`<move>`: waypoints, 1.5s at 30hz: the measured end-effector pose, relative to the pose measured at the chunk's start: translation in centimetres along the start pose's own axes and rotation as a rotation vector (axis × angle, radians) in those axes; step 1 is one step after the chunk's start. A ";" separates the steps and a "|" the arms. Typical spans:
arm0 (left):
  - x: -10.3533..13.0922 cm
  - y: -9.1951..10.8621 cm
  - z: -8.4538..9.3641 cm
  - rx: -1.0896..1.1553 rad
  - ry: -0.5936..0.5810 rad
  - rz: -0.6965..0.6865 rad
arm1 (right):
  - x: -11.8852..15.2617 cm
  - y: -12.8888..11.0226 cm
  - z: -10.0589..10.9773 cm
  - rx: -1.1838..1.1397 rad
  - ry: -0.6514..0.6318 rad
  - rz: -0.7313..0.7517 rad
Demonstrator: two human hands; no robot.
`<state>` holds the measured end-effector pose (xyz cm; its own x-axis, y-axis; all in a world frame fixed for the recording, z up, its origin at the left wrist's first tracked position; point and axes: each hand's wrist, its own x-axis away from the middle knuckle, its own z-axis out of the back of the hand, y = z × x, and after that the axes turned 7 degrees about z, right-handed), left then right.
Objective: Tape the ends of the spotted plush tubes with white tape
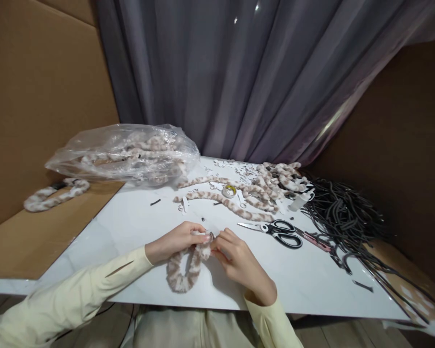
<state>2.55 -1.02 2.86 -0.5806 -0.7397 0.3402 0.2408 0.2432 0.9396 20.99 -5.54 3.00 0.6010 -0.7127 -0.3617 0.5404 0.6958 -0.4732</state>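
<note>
Near the table's front edge, a fluffy white and brown strip (183,280) hangs in a loop below my fingers. My left hand (181,239) is closed on its upper end, thumb and fingers pressed together. My right hand (235,256) is pinched at the right side of that same end, close to a small dark ring-like piece (212,236). What exactly the right fingertips hold is too small to make out. Black-handled scissors (275,231) lie to the right of my right hand, blades pointing left.
Behind my hands lie fluffy strips (224,203) and a tape roll (229,191). A clear plastic bag (130,150) of fluffy pieces sits back left, with a fluffy loop (39,200) on cardboard. At right are a fluffy pile (268,181), a small bottle (298,202) and black cords (340,208).
</note>
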 end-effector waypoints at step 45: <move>2.2 -1.0 -1.0 -1.025 0.156 -0.169 | -0.4 1.2 -1.4 -0.173 -0.079 0.006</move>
<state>1.79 -3.54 2.60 -0.5786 -0.8051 0.1305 0.7516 -0.4643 0.4685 20.65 -4.54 1.46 0.6517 -0.6950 -0.3036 0.4316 0.6691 -0.6050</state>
